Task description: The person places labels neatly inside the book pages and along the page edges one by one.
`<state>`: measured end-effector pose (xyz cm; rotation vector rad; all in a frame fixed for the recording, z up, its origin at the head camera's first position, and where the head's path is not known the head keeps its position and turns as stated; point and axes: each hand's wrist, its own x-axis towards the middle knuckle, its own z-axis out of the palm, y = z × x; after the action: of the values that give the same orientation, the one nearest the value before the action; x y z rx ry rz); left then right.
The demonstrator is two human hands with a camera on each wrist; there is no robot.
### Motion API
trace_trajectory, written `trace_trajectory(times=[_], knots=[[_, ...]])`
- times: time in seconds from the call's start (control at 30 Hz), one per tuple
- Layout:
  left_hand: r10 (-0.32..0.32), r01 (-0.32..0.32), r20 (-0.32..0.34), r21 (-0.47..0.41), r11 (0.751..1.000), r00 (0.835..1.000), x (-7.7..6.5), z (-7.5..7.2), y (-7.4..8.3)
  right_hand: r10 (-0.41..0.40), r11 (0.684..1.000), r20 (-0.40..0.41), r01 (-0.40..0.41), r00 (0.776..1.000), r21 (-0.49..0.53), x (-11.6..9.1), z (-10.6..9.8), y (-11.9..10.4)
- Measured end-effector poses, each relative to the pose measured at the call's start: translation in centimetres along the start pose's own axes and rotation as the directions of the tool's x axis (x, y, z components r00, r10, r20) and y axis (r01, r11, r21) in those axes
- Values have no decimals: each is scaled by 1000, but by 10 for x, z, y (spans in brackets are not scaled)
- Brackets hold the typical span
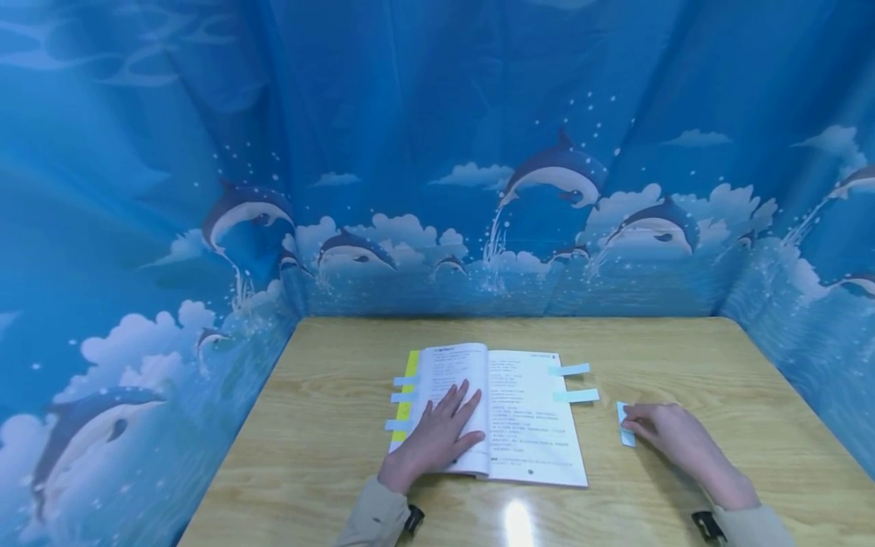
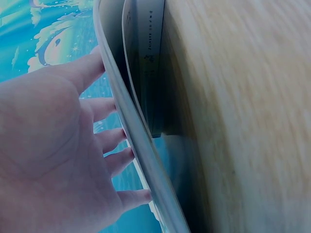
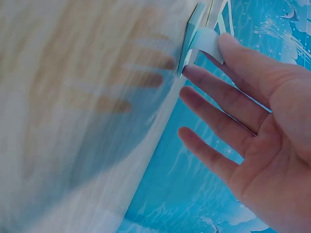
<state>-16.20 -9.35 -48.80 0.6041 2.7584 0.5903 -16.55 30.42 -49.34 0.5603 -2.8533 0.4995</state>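
A book (image 1: 533, 418) lies spread on the wooden table, printed text on both pages. My left hand (image 1: 437, 437) rests on its left page with the fingers straight and spread. In the left wrist view, the fingertips press on the page and the book's bottom edge curves up. Right of the book sits a small pad of light blue sticky notes (image 3: 191, 34). Thumb and forefinger of my right hand (image 1: 680, 441) pinch the top sticky note (image 3: 208, 42), which bends away from the pad. The other right fingers extend over the table.
Light blue sticky tabs (image 1: 581, 396) stick out from the right page. More blue tabs (image 1: 399, 397) lie along the left side, over a yellow edge (image 1: 412, 365) of the book. A blue curtain (image 1: 410, 152) with dolphins hangs behind the table (image 1: 328, 395).
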Motion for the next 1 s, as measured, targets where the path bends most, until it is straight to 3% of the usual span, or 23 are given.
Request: trace_trajectory(times=[0.23, 0.57, 1.0], knots=[[3, -3, -9, -3, 1000, 1000, 0, 1, -1, -3, 1000, 5, 3, 1000, -28, 1, 0, 1], [1, -1, -10, 16, 1000, 1000, 1, 0, -1, -25, 999, 29, 24, 999, 38, -3, 0, 4], [8, -8, -6, 5, 1000, 1000, 0, 0, -1, -34, 999, 84, 35, 996, -18, 12, 2, 12]])
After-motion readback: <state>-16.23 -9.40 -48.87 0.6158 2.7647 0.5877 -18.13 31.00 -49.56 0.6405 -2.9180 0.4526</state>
